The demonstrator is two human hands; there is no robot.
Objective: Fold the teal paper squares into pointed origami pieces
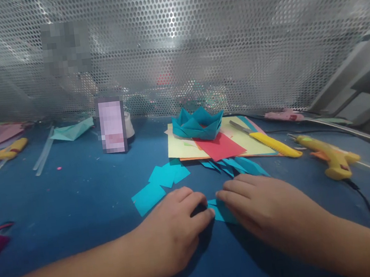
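Observation:
A small folded piece of blue paper (224, 213) lies on the table between my hands. My left hand (178, 229) is closed, its thumb and forefinger at the paper's left edge. My right hand (261, 201) rests over the right part of the paper with its fingers stretched out side by side; its thumb is hidden. Just beyond my left hand lie several flat blue paper pieces (149, 197). Several folded blue strips (241, 166) are heaped past my right fingertips. Farther back, a zigzag ring of folded blue paper (197, 126) sits on a stack of coloured sheets (182, 145).
A red sheet (219, 146) and a yellow utility knife (273, 142) lie on the stack. To the right is a yellow glue gun (335, 155) with a cord. A phone (112, 126) stands upright at the back left, before a perforated metal panel (176, 60).

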